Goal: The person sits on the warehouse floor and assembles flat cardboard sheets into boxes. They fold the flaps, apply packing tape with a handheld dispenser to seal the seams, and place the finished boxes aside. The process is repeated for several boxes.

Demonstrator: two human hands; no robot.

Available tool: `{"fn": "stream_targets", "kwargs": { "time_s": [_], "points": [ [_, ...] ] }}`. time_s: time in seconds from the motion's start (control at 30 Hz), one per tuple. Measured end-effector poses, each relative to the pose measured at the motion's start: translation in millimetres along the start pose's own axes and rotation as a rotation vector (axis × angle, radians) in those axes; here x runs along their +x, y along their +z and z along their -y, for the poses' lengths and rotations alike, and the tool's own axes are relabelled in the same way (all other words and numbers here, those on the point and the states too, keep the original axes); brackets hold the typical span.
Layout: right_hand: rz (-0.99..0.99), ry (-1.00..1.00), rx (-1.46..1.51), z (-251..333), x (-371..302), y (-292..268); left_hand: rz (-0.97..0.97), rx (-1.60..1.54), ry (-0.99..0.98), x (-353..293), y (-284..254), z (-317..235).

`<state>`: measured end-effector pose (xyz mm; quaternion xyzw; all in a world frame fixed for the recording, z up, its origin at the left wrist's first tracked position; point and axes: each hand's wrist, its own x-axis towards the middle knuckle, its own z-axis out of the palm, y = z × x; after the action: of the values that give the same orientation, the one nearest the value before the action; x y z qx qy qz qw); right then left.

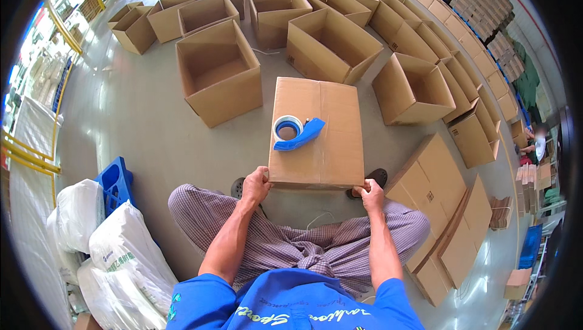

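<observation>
The closed box (337,148) was straight ahead of the person, between the two dark shoes (379,176); whether its base met the floor (139,105) could not be told. Its top looked somewhat longer front to back than side to side, so the long axis ran away from the body, and the taped seam (320,102) followed that same line down the middle. On the left half of the top lay a blue tape dispenser (305,136), its roll (279,128) to the left and its tail slanting up to the far right, across the seam. Beyond stood many open boxes (228,102), mouths upward; the nearest ones showed only brown inner walls and bottoms, while the insides of the farthest were too small to read. Flat cardboard (434,178) lay to the right, and white sacks (124,251), their contents hidden, slumped at the left beside a blue pallet (123,178). Both bare forearms reached forward over the spread knees, slightly apart from each other. The left hand (255,185) had its fingers closed narrowly about the near left corner of the box, the wrist turned inward; the right hand (369,196) pinched the near right corner, its fingers curled.
</observation>
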<state>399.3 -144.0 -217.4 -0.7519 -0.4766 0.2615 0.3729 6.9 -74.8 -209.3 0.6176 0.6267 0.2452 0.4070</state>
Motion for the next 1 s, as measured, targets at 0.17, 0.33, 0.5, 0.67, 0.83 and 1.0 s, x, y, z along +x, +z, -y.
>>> {"fn": "stream_targets", "kwargs": {
  "time_s": [0.17, 0.33, 0.5, 0.67, 0.83, 1.0],
  "points": [
    [-0.053, -0.065, -0.226, -2.9, -4.2, -0.9, -0.109, 0.199, -0.130, -5.0, 13.4, 5.0],
    [-0.196, 0.073, -0.079, -24.2, -16.1, 24.7, -0.187, 0.130, -0.207, -16.2, 41.5, -11.1],
    [-0.207, 0.044, 0.000, 4.4, -35.3, 74.9, -0.128, 0.001, -0.224, -38.9, 68.1, -47.5],
    [0.170, -0.076, -0.192, 22.2, -46.4, 88.0, -0.006, 0.188, 0.470, -61.5, 80.3, -55.0],
    [0.206, 0.173, -0.252, 6.0, -43.8, 65.5, -0.105, 0.001, 0.140, -76.3, 77.2, -45.1],
    [0.006, 0.310, -0.298, -9.7, -31.7, 36.1, -0.324, -0.188, -0.231, -40.6, 43.7, -15.6]
  ]
}}
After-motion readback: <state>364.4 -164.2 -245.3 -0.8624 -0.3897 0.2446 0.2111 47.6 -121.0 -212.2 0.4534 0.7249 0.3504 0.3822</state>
